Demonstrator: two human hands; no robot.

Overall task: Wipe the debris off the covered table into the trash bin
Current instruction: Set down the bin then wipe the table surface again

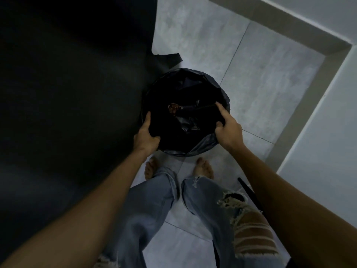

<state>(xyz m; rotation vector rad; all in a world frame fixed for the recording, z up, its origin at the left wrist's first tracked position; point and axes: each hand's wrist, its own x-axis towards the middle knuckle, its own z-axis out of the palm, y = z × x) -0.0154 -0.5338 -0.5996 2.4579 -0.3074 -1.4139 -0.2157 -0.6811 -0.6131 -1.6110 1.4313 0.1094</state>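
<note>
The trash bin (222,89), lined with a shiny black bag, stands on the floor beside the black-covered table (58,93). A small clump of brown debris (172,108) lies inside it, on dark material. My left hand (146,136) grips the left edge of a black cloth (166,130) held over the bin's mouth. My right hand (228,130) grips the cloth's right edge, with the index finger stretched along a fold. Whether the debris rests on the cloth or on the bag is hard to tell.
A corner of the table cover (171,58) hangs down just behind the bin. Grey floor tiles (260,78) run to a wall skirting (328,60) at the right. My bare feet (203,168) stand right at the bin. A thin black rod (249,192) leans by my right leg.
</note>
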